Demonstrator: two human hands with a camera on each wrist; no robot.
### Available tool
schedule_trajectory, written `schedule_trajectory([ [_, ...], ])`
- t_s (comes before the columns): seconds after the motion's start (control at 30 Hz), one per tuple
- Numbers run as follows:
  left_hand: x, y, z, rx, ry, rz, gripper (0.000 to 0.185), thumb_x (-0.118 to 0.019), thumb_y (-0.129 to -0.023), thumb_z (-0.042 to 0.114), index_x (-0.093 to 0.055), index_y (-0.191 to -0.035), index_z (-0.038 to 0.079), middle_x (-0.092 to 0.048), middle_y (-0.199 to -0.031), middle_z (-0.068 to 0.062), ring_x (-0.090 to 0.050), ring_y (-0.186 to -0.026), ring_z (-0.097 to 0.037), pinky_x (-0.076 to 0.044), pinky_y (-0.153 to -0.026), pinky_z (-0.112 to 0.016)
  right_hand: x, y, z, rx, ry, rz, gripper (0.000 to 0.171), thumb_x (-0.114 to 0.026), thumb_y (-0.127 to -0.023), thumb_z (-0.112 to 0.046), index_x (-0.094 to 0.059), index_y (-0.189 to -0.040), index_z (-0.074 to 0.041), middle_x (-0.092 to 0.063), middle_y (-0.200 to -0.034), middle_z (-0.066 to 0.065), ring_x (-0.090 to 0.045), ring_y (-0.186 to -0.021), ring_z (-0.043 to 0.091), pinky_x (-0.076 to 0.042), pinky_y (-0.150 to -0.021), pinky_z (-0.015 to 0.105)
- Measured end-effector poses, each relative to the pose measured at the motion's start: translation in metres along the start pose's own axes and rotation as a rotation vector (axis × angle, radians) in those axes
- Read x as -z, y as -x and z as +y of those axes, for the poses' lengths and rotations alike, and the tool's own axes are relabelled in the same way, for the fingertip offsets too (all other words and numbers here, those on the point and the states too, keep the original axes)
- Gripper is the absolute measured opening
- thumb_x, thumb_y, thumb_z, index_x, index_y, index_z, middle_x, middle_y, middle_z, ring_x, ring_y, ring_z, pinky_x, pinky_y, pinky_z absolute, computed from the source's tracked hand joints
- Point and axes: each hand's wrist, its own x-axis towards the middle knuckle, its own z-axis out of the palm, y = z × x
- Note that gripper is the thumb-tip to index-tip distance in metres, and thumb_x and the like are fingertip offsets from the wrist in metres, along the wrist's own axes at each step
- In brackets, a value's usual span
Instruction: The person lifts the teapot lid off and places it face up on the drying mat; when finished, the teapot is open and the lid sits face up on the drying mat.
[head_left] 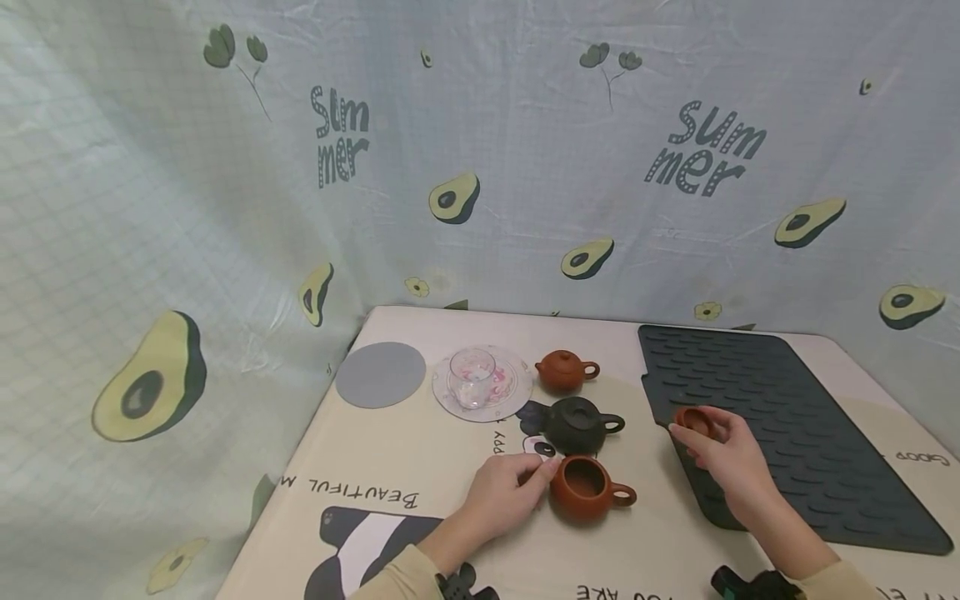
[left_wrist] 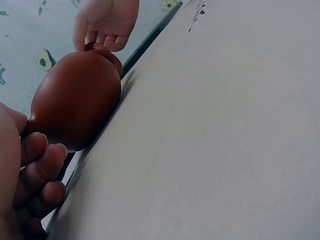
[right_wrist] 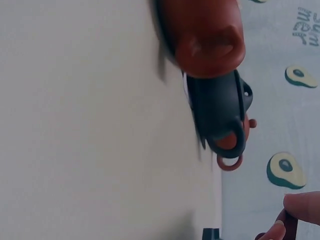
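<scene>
A reddish-brown teapot (head_left: 581, 507) stands uncovered on the table, its handle pointing right. My left hand (head_left: 504, 493) is at its left side; in the left wrist view the thumb and index finger pinch the spout of that teapot (left_wrist: 77, 97). Off to the right, my right hand (head_left: 731, 457) holds a small reddish-brown teapot lid (head_left: 692, 421), its hollow side showing, over the left edge of the dark mat. The right wrist view shows only the fingertips (right_wrist: 302, 206) and part of the lid (right_wrist: 290, 222). Behind the uncovered teapot sits a black lidded teapot (head_left: 576, 427).
A smaller reddish-brown lidded teapot (head_left: 562, 372) stands at the back. Left of it, a clear glass cup (head_left: 472, 379) stands on a pink-patterned plate (head_left: 513, 404), beside a grey round mat (head_left: 381, 375). A dark ridged mat (head_left: 810, 450) covers the right side. A patterned curtain (head_left: 517, 150) hangs behind.
</scene>
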Motion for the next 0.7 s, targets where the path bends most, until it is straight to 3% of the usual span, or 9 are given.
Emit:
schedule_trajectory([
  [0.17, 0.0, 0.0, 0.001, 0.001, -0.004, 0.005, 0.046, -0.052, -0.106, 0.045, -0.058, -0.065, 0.023, -0.049, -0.057, 0.016, -0.047, -0.06, -0.002, -0.033, -0.057, -0.022, 0.004, -0.006, 0.009, -0.001, -0.009, 0.023, 0.082, -0.07, -0.098, -0.033, -0.025, -0.154, 0.006, -0.055, -0.135, 0.022, -0.059, -0.086, 0.016, -0.05, -0.072, 0.029],
  [0.4, 0.0, 0.0, 0.001, 0.01, -0.005, -0.002, 0.047, -0.052, -0.106, 0.045, -0.06, -0.066, 0.023, -0.05, -0.057, 0.016, -0.049, -0.061, -0.002, -0.034, -0.058, -0.022, 0.011, -0.016, 0.02, 0.025, -0.003, 0.054, 0.067, -0.07, -0.099, -0.027, -0.038, -0.147, 0.007, -0.067, -0.11, 0.005, -0.061, -0.08, 0.018, -0.051, -0.069, 0.031],
  [0.7, -0.001, 0.0, 0.0, -0.018, -0.024, 0.01, 0.047, -0.051, -0.106, 0.046, -0.058, -0.065, 0.023, -0.048, -0.057, 0.016, -0.047, -0.06, -0.002, -0.034, -0.057, -0.021, 0.024, -0.024, 0.031, -0.011, 0.019, 0.099, 0.081, -0.068, -0.099, -0.031, -0.024, -0.152, 0.01, -0.053, -0.131, 0.024, -0.059, -0.08, 0.011, -0.049, -0.068, 0.027],
])
